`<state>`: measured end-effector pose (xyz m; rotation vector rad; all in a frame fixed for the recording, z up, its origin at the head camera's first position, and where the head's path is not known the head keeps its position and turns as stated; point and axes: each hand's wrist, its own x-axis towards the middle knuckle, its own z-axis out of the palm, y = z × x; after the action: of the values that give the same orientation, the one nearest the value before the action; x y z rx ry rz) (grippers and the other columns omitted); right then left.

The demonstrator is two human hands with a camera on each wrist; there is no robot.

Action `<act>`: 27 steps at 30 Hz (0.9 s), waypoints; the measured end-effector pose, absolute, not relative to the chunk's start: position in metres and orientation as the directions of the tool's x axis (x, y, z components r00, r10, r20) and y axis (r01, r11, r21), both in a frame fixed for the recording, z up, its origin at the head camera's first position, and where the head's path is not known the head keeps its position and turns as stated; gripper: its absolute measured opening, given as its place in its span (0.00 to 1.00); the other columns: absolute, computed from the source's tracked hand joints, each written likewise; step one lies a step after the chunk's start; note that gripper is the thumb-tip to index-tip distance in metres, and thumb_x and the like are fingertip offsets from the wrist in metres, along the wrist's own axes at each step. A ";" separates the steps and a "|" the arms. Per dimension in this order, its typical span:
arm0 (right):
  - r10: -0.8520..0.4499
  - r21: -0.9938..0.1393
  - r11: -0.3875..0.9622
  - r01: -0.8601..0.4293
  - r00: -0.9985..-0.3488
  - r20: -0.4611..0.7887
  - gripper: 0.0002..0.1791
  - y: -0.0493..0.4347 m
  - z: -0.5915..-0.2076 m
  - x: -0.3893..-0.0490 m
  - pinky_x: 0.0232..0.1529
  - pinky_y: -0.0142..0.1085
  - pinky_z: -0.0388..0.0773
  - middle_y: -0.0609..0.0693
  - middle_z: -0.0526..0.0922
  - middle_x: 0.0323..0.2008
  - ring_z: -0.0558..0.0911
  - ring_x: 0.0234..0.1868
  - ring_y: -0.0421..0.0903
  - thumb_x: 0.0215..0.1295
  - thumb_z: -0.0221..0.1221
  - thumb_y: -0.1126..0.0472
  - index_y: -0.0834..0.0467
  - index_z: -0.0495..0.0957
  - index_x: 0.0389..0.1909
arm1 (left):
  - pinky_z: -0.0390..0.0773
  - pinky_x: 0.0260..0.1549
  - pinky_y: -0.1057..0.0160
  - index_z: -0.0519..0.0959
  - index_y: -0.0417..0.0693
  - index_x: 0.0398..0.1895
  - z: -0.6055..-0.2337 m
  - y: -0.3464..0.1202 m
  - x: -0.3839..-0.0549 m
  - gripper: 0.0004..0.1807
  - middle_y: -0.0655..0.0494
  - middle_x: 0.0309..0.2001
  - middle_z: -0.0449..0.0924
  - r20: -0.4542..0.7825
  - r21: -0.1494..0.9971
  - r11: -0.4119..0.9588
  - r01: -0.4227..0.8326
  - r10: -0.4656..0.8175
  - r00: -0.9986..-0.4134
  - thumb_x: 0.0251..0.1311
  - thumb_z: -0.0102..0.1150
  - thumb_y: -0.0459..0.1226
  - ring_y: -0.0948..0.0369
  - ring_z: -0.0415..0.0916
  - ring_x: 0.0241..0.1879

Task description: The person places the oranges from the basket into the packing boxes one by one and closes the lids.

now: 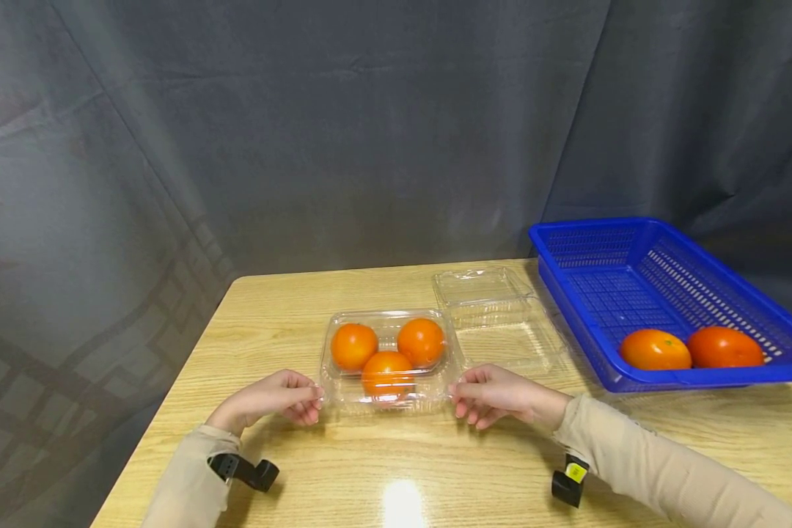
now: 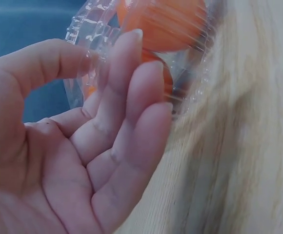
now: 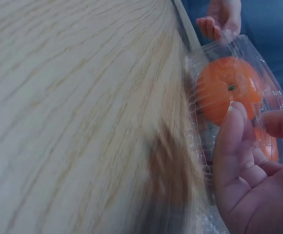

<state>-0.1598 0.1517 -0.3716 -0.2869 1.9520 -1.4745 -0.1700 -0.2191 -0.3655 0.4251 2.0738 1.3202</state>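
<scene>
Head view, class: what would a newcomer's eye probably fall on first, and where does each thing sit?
Probably the three bright oranges, grouped in a clear clamshell container near the table's middle, pinched at either side by the left hand and right hand. Next, the vivid blue plastic basket at the right, with two more oranges at its near end.

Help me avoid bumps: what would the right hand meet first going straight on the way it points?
The clear container: the right hand seems to pinch its near right corner. Past that wall, probably the nearest orange fruit, though depth is unclear.
</scene>
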 end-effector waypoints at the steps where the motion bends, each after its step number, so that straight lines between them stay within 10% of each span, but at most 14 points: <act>1: -0.534 -0.916 0.344 0.208 -0.759 -0.373 0.14 0.152 -0.371 -0.160 0.23 0.25 0.77 0.44 0.80 0.22 0.76 0.19 0.34 0.66 0.52 0.57 0.66 0.74 0.35 | 0.82 0.31 0.67 0.75 0.29 0.32 -0.365 -0.219 -0.170 0.16 0.61 0.22 0.81 -0.339 0.893 0.446 -0.064 0.573 -0.746 0.64 0.48 0.38 0.67 0.79 0.25; 27: -0.481 -0.895 0.423 0.143 -0.802 -0.356 0.14 0.149 -0.369 -0.159 0.22 0.26 0.76 0.45 0.77 0.20 0.73 0.18 0.36 0.66 0.54 0.54 0.61 0.72 0.29 | 0.81 0.30 0.68 0.76 0.31 0.29 -0.362 -0.218 -0.170 0.15 0.62 0.20 0.80 -0.349 0.883 0.466 -0.062 0.560 -0.751 0.64 0.49 0.37 0.69 0.77 0.23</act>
<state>-0.1589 0.1493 -0.3685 -0.2843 2.1007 -1.3993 -0.1699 -0.2180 -0.3618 0.4120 2.0954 1.2972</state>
